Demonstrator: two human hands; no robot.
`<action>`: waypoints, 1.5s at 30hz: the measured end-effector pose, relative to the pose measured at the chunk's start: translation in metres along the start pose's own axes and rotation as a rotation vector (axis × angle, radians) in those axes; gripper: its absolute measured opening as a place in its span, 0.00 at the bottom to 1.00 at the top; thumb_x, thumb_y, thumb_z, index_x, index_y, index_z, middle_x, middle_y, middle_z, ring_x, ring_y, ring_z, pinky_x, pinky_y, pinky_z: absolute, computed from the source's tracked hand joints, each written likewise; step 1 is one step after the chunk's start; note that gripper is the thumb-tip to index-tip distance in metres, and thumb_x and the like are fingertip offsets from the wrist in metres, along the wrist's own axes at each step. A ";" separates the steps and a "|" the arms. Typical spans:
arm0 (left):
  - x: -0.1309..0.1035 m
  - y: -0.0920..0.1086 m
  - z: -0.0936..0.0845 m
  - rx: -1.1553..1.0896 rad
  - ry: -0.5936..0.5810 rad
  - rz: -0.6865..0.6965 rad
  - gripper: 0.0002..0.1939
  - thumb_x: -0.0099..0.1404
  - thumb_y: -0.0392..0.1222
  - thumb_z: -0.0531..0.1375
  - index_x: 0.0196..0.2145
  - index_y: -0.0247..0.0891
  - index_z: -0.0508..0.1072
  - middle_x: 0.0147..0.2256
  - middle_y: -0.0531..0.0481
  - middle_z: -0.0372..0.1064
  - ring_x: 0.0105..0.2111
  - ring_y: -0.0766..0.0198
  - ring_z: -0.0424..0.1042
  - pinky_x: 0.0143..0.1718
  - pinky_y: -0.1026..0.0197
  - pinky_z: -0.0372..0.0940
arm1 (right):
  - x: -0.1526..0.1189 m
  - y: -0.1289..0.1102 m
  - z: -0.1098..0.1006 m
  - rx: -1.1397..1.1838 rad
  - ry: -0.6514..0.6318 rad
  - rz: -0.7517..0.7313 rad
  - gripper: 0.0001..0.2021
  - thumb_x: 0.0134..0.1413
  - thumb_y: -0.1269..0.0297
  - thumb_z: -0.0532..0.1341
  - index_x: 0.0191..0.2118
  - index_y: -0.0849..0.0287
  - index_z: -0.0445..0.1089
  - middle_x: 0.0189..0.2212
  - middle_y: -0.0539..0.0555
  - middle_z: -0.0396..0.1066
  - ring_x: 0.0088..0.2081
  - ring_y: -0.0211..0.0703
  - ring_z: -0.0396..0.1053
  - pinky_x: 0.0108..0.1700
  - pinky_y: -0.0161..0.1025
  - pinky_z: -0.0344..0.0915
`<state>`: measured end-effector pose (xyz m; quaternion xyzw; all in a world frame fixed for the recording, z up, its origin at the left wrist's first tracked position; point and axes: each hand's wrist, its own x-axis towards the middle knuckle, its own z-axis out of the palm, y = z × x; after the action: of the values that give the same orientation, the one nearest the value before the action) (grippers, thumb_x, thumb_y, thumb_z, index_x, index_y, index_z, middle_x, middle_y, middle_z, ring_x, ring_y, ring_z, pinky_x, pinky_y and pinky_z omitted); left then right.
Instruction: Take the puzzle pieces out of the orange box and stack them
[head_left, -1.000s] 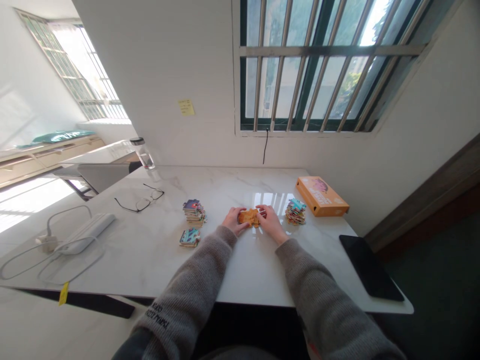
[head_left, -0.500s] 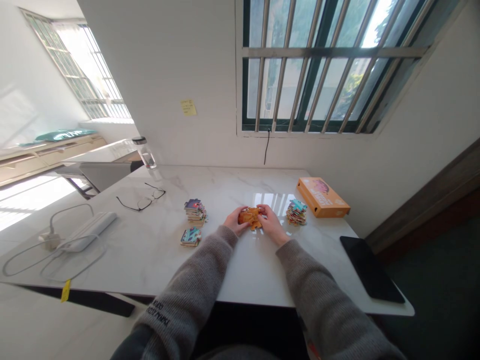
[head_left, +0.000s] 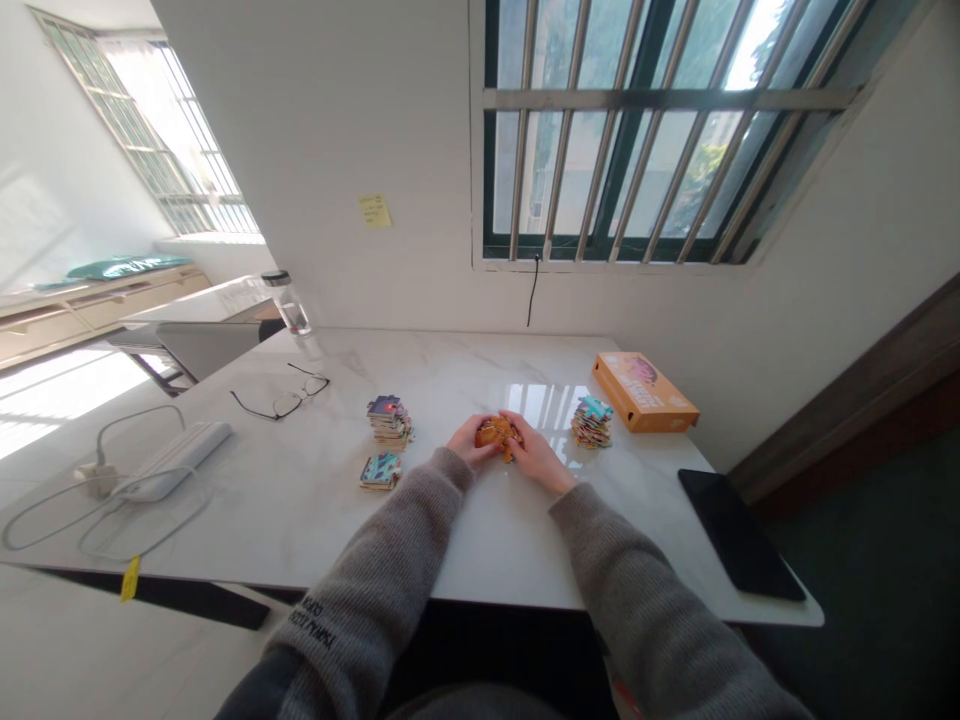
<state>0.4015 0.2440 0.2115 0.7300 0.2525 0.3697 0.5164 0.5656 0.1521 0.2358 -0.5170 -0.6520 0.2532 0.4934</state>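
Several orange-brown puzzle pieces (head_left: 495,433) are bunched between my two hands above the middle of the white table. My left hand (head_left: 472,441) grips them from the left, fingers curled round. From the right, my right hand (head_left: 534,451) closes on the same bunch, its fingers partly over the pieces. To the left stands a tall stack of puzzle pieces (head_left: 389,423) with a dark purple one on top. A lower stack of teal-patterned puzzle pieces (head_left: 380,471) sits in front of it. Right of my hands is another puzzle stack (head_left: 592,422) topped with light blue.
An orange box (head_left: 646,392) lies at the back right, and a black tablet (head_left: 741,535) near the right edge. On the left are eyeglasses (head_left: 282,396), a white power strip (head_left: 180,460) with looping cable, and a clear bottle (head_left: 288,303) by the wall.
My right hand has shifted slightly left, nearer my left hand, and the orange pieces are pressed closer together and more covered. The stacks stay where they were.
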 end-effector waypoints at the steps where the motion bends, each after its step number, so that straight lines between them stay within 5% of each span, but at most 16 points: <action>1: 0.000 0.001 0.001 -0.020 0.002 -0.003 0.34 0.48 0.46 0.74 0.50 0.35 0.68 0.46 0.42 0.72 0.45 0.54 0.75 0.52 0.49 0.68 | 0.000 0.002 0.001 0.023 0.013 0.008 0.27 0.55 0.74 0.54 0.61 0.51 0.60 0.56 0.56 0.67 0.58 0.46 0.66 0.61 0.49 0.62; 5: -0.003 0.008 0.003 -0.090 0.022 -0.020 0.31 0.49 0.47 0.73 0.46 0.36 0.66 0.44 0.44 0.73 0.42 0.57 0.76 0.50 0.50 0.69 | -0.001 0.014 0.001 0.105 0.069 0.121 0.29 0.54 0.72 0.55 0.62 0.51 0.56 0.58 0.59 0.64 0.60 0.46 0.65 0.54 0.45 0.69; 8: -0.004 0.011 0.004 -0.071 0.026 -0.025 0.30 0.48 0.47 0.73 0.45 0.36 0.66 0.43 0.45 0.73 0.42 0.57 0.76 0.49 0.51 0.69 | -0.002 0.017 -0.002 0.033 0.046 0.168 0.26 0.55 0.73 0.54 0.59 0.53 0.60 0.46 0.56 0.70 0.46 0.42 0.72 0.46 0.43 0.72; 12: -0.005 0.010 0.003 -0.037 0.023 -0.022 0.29 0.50 0.46 0.72 0.45 0.37 0.66 0.42 0.45 0.73 0.41 0.57 0.76 0.48 0.51 0.69 | -0.003 0.010 -0.011 -0.216 0.005 0.157 0.22 0.53 0.77 0.53 0.54 0.58 0.66 0.38 0.53 0.71 0.36 0.40 0.69 0.44 0.41 0.69; 17: -0.005 0.007 0.000 0.018 0.005 -0.012 0.25 0.53 0.40 0.69 0.46 0.36 0.66 0.43 0.43 0.73 0.42 0.57 0.75 0.49 0.52 0.69 | -0.010 -0.005 -0.030 -0.477 -0.100 0.135 0.13 0.56 0.68 0.60 0.47 0.60 0.73 0.37 0.56 0.69 0.42 0.45 0.67 0.51 0.44 0.64; 20: -0.008 0.009 -0.001 0.036 0.002 -0.009 0.24 0.53 0.37 0.68 0.47 0.36 0.67 0.44 0.43 0.73 0.43 0.57 0.75 0.49 0.53 0.69 | -0.025 -0.013 -0.041 -0.535 -0.228 0.148 0.17 0.49 0.60 0.69 0.45 0.58 0.74 0.41 0.57 0.66 0.46 0.49 0.65 0.52 0.44 0.63; 26: -0.018 0.016 0.003 0.113 -0.056 -0.011 0.24 0.52 0.36 0.68 0.47 0.36 0.69 0.42 0.44 0.73 0.39 0.60 0.74 0.43 0.57 0.70 | -0.042 -0.020 -0.048 -0.553 -0.280 0.179 0.19 0.43 0.61 0.72 0.42 0.58 0.71 0.42 0.55 0.65 0.45 0.48 0.65 0.50 0.43 0.61; 31: -0.027 0.021 0.007 0.176 -0.116 -0.011 0.18 0.52 0.36 0.66 0.41 0.36 0.70 0.36 0.49 0.73 0.32 0.66 0.71 0.37 0.62 0.68 | -0.039 -0.011 -0.052 -0.303 -0.311 0.288 0.13 0.49 0.63 0.66 0.39 0.57 0.64 0.30 0.47 0.65 0.31 0.39 0.63 0.34 0.35 0.61; 38: -0.034 0.035 0.012 0.184 -0.139 -0.024 0.17 0.49 0.35 0.65 0.38 0.37 0.67 0.33 0.53 0.70 0.29 0.68 0.68 0.34 0.65 0.65 | -0.033 -0.007 -0.064 -0.245 -0.054 0.197 0.04 0.55 0.64 0.58 0.35 0.56 0.61 0.29 0.47 0.66 0.28 0.37 0.61 0.31 0.34 0.59; 45: -0.033 0.031 0.014 0.184 -0.115 -0.010 0.18 0.49 0.35 0.66 0.38 0.37 0.67 0.33 0.52 0.69 0.29 0.67 0.68 0.34 0.62 0.66 | -0.028 -0.013 -0.043 -0.187 0.046 0.119 0.05 0.59 0.61 0.55 0.37 0.55 0.62 0.31 0.50 0.69 0.34 0.41 0.68 0.36 0.38 0.64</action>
<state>0.3927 0.2008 0.2291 0.7931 0.2589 0.2998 0.4626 0.5979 0.1140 0.2527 -0.6042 -0.6295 0.2082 0.4420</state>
